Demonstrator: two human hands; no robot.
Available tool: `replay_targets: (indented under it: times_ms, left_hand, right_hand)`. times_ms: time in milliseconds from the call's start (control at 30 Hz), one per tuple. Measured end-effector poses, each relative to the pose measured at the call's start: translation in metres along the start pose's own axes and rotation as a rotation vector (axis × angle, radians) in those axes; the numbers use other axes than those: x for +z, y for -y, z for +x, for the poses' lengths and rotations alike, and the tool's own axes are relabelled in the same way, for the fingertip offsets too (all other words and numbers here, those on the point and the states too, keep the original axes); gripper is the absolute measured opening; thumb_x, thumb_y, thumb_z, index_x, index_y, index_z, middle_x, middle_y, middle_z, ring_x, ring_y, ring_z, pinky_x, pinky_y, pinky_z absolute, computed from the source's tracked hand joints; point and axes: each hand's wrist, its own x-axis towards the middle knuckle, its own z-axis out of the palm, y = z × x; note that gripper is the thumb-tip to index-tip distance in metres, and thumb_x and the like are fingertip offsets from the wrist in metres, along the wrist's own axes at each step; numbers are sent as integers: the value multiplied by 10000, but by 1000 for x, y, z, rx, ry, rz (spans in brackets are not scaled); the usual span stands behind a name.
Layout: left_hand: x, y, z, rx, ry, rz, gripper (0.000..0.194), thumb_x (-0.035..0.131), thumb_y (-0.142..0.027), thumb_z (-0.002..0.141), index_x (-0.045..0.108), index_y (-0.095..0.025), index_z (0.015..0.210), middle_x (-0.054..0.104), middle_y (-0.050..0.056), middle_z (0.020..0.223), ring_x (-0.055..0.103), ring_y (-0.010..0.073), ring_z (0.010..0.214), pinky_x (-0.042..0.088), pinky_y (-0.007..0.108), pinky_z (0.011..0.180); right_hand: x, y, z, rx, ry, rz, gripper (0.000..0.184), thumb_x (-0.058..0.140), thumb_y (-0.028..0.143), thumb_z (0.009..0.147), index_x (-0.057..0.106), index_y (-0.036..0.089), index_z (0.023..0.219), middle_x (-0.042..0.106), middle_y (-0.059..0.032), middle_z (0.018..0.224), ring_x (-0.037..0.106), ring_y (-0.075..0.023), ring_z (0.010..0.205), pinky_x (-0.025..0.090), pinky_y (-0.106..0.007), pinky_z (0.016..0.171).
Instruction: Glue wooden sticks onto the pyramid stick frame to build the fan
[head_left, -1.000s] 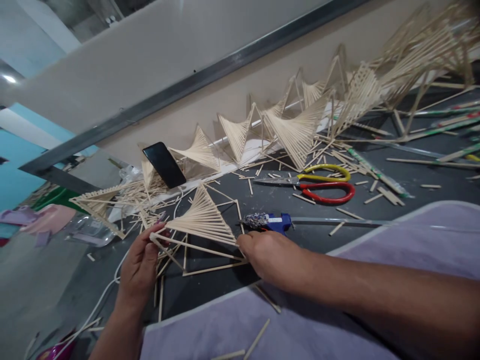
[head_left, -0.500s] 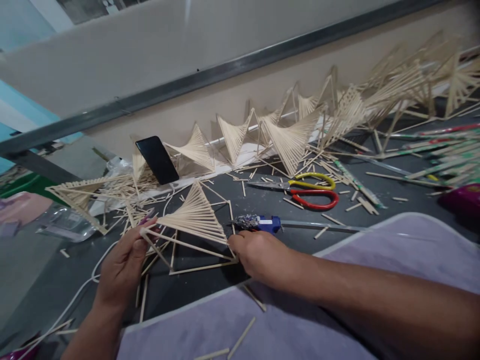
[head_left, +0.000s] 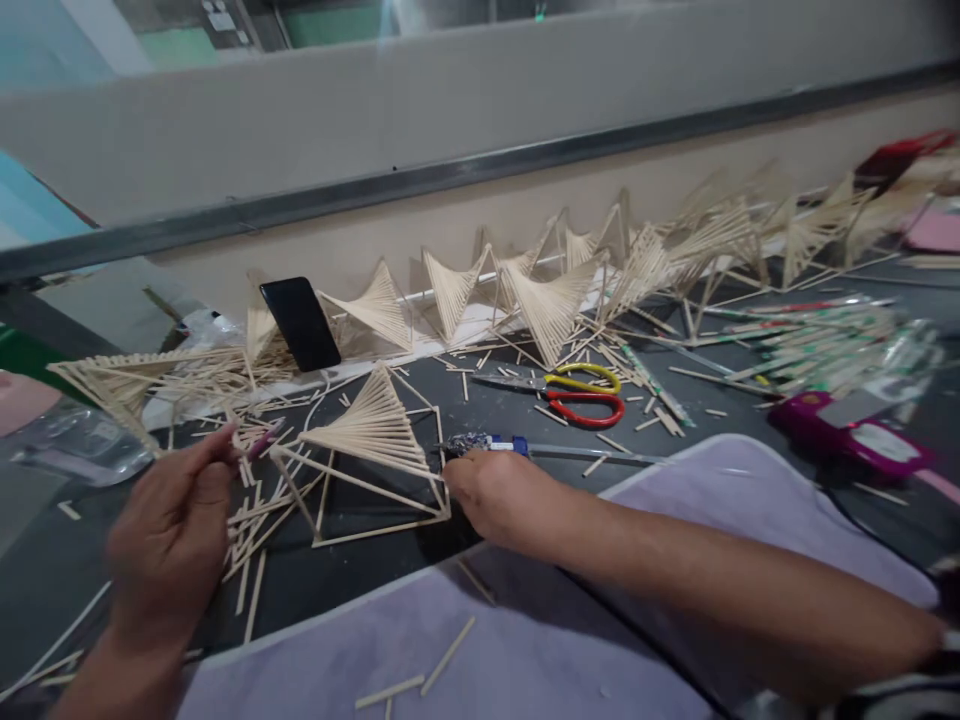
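A twisted frame of thin wooden sticks (head_left: 367, 430) stands on the dark table between my hands, with a fan of sticks across it. My right hand (head_left: 495, 500) is closed at the frame's right corner. It wraps the hidden handle of a blue glue gun (head_left: 510, 446), whose foil-covered nozzle points left and whose clear glue stick (head_left: 600, 455) trails to the right. My left hand (head_left: 176, 530) is apart from the frame, over loose sticks (head_left: 259, 520), thumb and fingers pinched together. Whatever lies between those fingertips cannot be made out. A small purple object (head_left: 266, 438) lies beside them.
Scissors (head_left: 585, 395) with yellow and red handles lie behind the glue gun. A phone (head_left: 300, 322) leans among finished stick shapes (head_left: 547, 300) along the wall. At right are a magenta device (head_left: 851, 440) and bundled sticks (head_left: 840, 335). A lilac cloth (head_left: 525, 640) covers the front.
My left hand has let go of the frame's left corner and moved left to the loose sticks. My right hand stays at the right corner. The view has swung to the right.
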Motion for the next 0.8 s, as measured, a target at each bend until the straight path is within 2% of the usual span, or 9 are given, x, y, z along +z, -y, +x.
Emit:
replay_targets:
  times_ms: [100, 133, 233, 333, 433, 500, 567, 700, 800]
  left_hand:
    - [-13, -29, 3, 243, -89, 33, 324, 537, -214, 805, 612, -271, 1115, 634, 5, 1022, 573, 225, 973, 419, 410, 925]
    - [-15, -43, 3, 350, -53, -1, 337, 562, -194, 785, 615, -275, 1107, 634, 9, 1037, 578, 220, 964, 426, 400, 914]
    - [-16, -85, -1, 628, 181, -69, 385, 597, -207, 755, 598, -289, 1132, 615, 32, 1124, 565, 242, 1014, 409, 407, 915]
    - [-16, -114, -10, 752, 258, -90, 304, 578, -212, 768, 626, -278, 1061, 650, 32, 1075, 561, 241, 1038, 350, 435, 964]
    - [-20, -127, -25, 811, 293, -143, 182, 517, -187, 803, 654, -234, 913, 680, 35, 926, 597, 199, 911, 380, 400, 917]
    - [-27, -132, -39, 851, 367, -166, 192, 462, -182, 830, 648, -207, 874, 668, 55, 882, 593, 181, 844, 416, 355, 843]
    - [-36, -136, -56, 900, 454, -179, 219, 414, -174, 850, 632, -189, 852, 649, 66, 835, 579, 168, 784, 431, 313, 754]
    - [-45, -142, -85, 998, 561, -145, 215, 385, -126, 849, 582, -177, 780, 602, 43, 719, 525, 154, 672, 400, 282, 640]
    - [-40, -136, -87, 993, 571, -109, 186, 401, -127, 846, 570, -181, 791, 594, 33, 717, 519, 159, 674, 396, 290, 647]
  right_hand:
    - [-26, 9, -9, 37, -33, -18, 149, 444, 104, 783, 585, 151, 771, 631, -38, 717, 547, -117, 625, 310, -227, 540]
    - [-37, 15, -12, 40, -51, -14, 151, 447, 112, 782, 591, 152, 759, 624, -32, 697, 533, -110, 607, 301, -224, 531]
    - [-67, 39, -22, -3, -111, 65, 166, 459, 139, 772, 618, 155, 727, 602, -6, 641, 493, -91, 570, 293, -209, 517]
    - [-82, 63, -34, -44, -149, 237, 174, 482, 115, 732, 650, 154, 709, 586, 23, 602, 487, -73, 570, 314, -182, 523]
    - [-77, 78, -53, 122, -80, 494, 191, 504, 116, 702, 676, 154, 774, 571, 43, 557, 480, -60, 500, 339, -168, 485]
    - [-65, 86, -69, 262, 15, 699, 194, 512, 163, 713, 672, 148, 822, 551, 53, 517, 438, -54, 396, 335, -172, 414]
    - [-52, 94, -87, 334, 66, 850, 171, 531, 198, 709, 660, 135, 803, 536, 58, 494, 397, -50, 334, 320, -174, 355]
    - [-28, 108, -114, 336, 88, 974, 140, 562, 207, 688, 650, 124, 757, 534, 57, 493, 381, -36, 320, 317, -159, 331]
    - [-19, 95, -121, 268, 155, 1023, 222, 559, 288, 735, 651, 128, 860, 590, 29, 586, 442, -35, 356, 331, -148, 355]
